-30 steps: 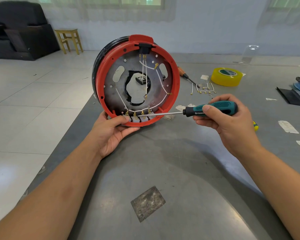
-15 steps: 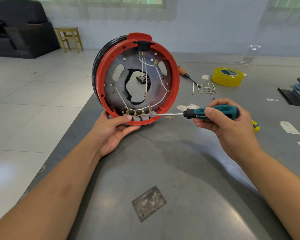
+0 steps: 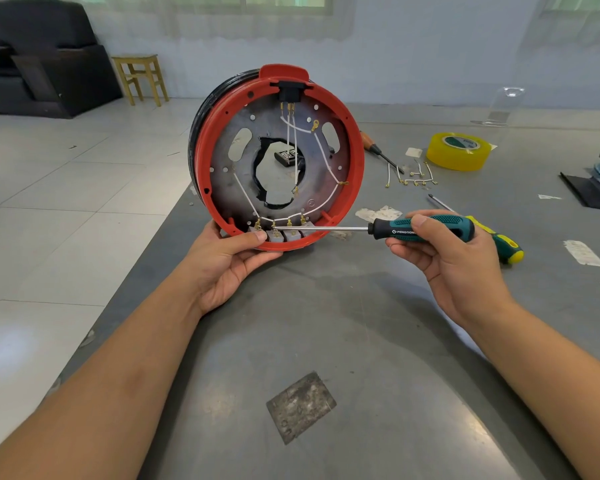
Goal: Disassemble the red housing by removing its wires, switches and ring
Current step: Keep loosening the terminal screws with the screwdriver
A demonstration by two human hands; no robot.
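The round red housing (image 3: pixel 355 157) stands on its edge on the grey table, its open back facing me. Inside, white wires (image 3: pixel 326 161) run from a black socket (image 3: pixel 290 91) at the top to several grey switches (image 3: pixel 284 235) along the bottom rim. My left hand (image 3: pixel 227 261) grips the housing's bottom edge, thumb pressing on the leftmost switch. My right hand (image 3: pixel 451 258) holds a teal-handled screwdriver (image 3: pixel 426 230) level. Its tip touches a brass terminal on the second switch.
Removed wires (image 3: pixel 413 176) lie on the table (image 3: pixel 326 323) behind the housing, beside a red-handled screwdriver (image 3: pixel 378 150) and a yellow tape roll (image 3: pixel 459 150). A green-yellow screwdriver (image 3: pixel 503 242) lies behind my right hand. The table's left edge runs under the housing.
The screwdriver's tip has slid left along the switch row, from the right-hand switches to the second one. My right hand lowered slightly. The left hand keeps its grip.
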